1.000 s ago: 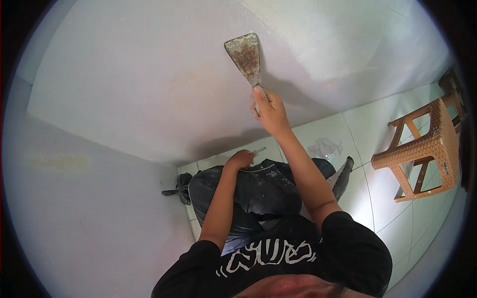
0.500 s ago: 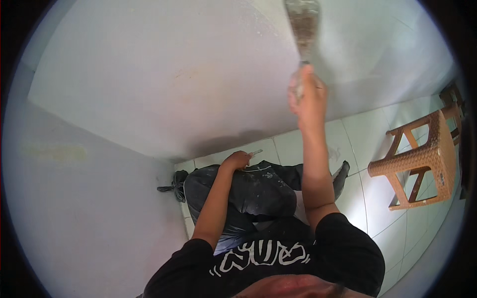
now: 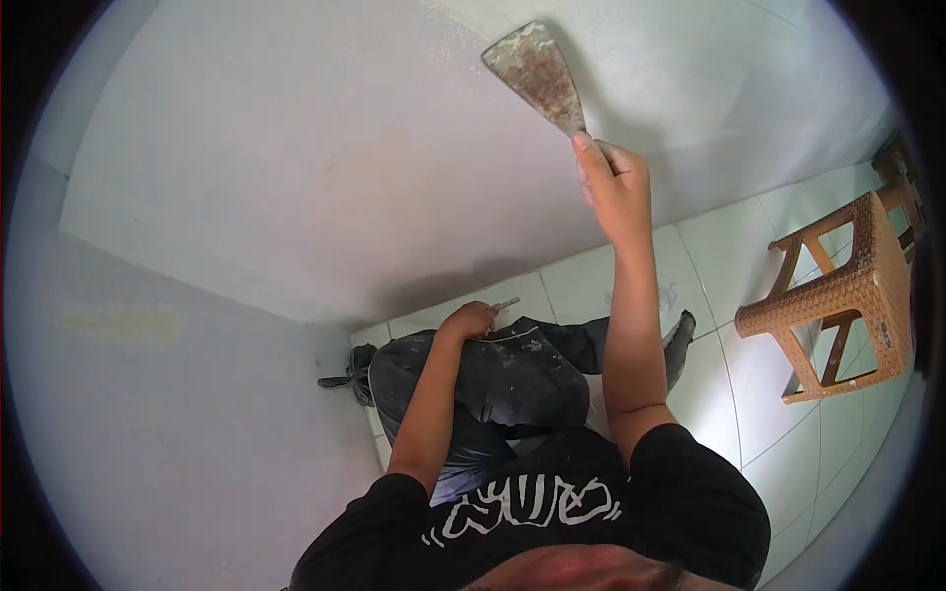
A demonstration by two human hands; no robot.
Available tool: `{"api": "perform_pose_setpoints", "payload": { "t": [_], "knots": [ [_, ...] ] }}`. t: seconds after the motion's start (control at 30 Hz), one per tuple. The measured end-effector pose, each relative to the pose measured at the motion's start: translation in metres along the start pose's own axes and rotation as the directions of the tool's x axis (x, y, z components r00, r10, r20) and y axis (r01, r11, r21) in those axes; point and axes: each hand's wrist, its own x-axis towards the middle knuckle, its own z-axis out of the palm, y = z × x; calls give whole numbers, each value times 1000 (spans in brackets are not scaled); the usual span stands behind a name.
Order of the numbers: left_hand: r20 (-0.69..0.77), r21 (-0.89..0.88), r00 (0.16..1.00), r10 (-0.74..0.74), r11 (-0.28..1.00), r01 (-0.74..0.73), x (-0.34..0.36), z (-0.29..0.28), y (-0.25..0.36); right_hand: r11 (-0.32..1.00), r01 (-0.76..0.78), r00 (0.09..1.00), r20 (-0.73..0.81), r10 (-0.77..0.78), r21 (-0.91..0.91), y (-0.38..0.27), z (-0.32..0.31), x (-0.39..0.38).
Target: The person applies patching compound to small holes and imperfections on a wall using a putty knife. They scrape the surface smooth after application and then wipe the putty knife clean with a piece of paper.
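Note:
My right hand (image 3: 619,187) is raised in front of the wall (image 3: 414,148), closed round the handle of a putty knife (image 3: 540,77). Its wide, rust-stained blade has whitish residue along the edge and tilts up to the left. The blade lies against the wall or very near it. Low on my lap, my left hand (image 3: 471,319) is closed and rests by the knee of my dark, paint-spotted trousers (image 3: 517,379). A short, thin, pale-smeared tool end (image 3: 507,303) sticks out of it; the rest is hidden, so its kind is unclear.
A brown woven-pattern plastic stool (image 3: 852,281) stands on the tiled floor (image 3: 734,251) at the right. A side wall (image 3: 197,424) closes off the left, with a black plastic bag (image 3: 355,374) in the corner by my leg.
My right hand has turned the putty knife so its blade swings left and lower in view, from nearly upright to tilted. My left hand has stayed in place.

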Motion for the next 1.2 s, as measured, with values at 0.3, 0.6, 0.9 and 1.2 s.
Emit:
{"api": "perform_pose_setpoints", "payload": {
  "t": [0.3, 0.6, 0.9, 1.2],
  "knots": [
    [9, -91, 1000, -27, 995, 28, 0, 2, 3, 999, -31, 983, 183, 34, -17, 27, 6, 4],
    [11, -51, 1000, -9, 999, 10, 1, 2, 4, 996, -63, 948, 317, 39, 64, 45, 12, 6],
    [11, -33, 999, 39, 999, -39, 0, 2, 3, 991, -125, 905, 403, 134, -49, 37, 17, 2],
    [17, -34, 1000, -23, 999, 24, 1, 3, 5, 993, -117, 935, 334, 121, -32, 42, 21, -1]
  ]
}}
